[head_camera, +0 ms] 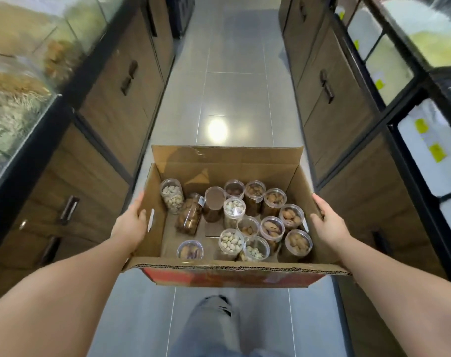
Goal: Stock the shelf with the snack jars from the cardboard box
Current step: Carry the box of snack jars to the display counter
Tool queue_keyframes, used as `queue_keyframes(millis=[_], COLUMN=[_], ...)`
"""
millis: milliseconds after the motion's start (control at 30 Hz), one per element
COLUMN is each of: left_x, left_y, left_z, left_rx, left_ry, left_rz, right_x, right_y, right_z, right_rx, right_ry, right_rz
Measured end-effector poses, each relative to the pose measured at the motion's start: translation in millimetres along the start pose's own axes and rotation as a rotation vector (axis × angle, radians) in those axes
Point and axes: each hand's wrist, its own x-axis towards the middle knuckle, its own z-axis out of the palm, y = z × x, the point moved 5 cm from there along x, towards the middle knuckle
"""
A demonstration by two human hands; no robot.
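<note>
An open cardboard box (291,181) is held up in front of me over the aisle floor. My left hand (131,222) grips its left wall, thumb inside the rim. My right hand (327,222) grips the right wall the same way. Inside stand several clear plastic snack jars (234,207) of nuts and dried snacks, most upright. One jar (189,215) leans tilted near the left. The box flaps stand open at the far side.
A narrow tiled aisle (234,86) runs ahead. Brown wooden cabinets (116,104) with dark handles line the left, more cabinets (335,104) the right. Glass display bins (16,81) sit above on the left, glass-fronted bins (425,140) on the right. My leg (209,328) shows below the box.
</note>
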Motion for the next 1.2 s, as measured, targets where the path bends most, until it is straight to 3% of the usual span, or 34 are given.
queue_keyframes(millis=[500,867,1200], left_x=[275,459,676], left_y=[181,303,395], left_z=[-39,-44,-67], left_rx=[0.004,-0.109,-0.092], left_ry=[0.031,0.068,0.053], left_rz=[0.034,-0.085,-0.08], right_x=[287,538,746], right_y=[-175,-306,-423], right_z=[-31,-74,-55], right_rx=[-0.008,-0.118,-0.149], right_ry=[0.014,-0.052,-0.066], right_rz=[-0.081,-0.163,-0.149])
